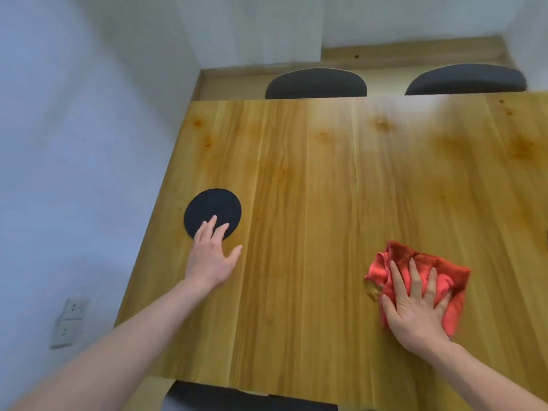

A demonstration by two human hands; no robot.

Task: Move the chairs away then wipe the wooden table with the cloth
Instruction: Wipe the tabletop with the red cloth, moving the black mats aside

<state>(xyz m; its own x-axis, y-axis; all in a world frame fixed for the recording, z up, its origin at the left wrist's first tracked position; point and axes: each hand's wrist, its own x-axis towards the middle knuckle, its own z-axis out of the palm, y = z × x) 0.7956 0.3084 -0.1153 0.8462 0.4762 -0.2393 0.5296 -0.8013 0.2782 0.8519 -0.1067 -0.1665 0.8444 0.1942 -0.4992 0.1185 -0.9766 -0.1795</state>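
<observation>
The wooden table (pixel 326 179) fills most of the view. A crumpled red cloth (pixel 447 277) lies on it at the right, and my right hand (pixel 415 304) presses flat on top of it with the fingers spread. My left hand (pixel 212 253) rests flat on the table at the left, fingers apart, its fingertips over the edge of a round black mat (pixel 212 207). Two dark chairs stand at the far side of the table, one (pixel 315 84) in the middle and one (pixel 465 80) at the right. A dark chair (pixel 225 400) shows under the near edge.
A white wall (pixel 74 143) runs close along the table's left side, with wall sockets (pixel 69 320) low down. A wooden skirting board (pixel 409 51) lines the far wall behind the chairs.
</observation>
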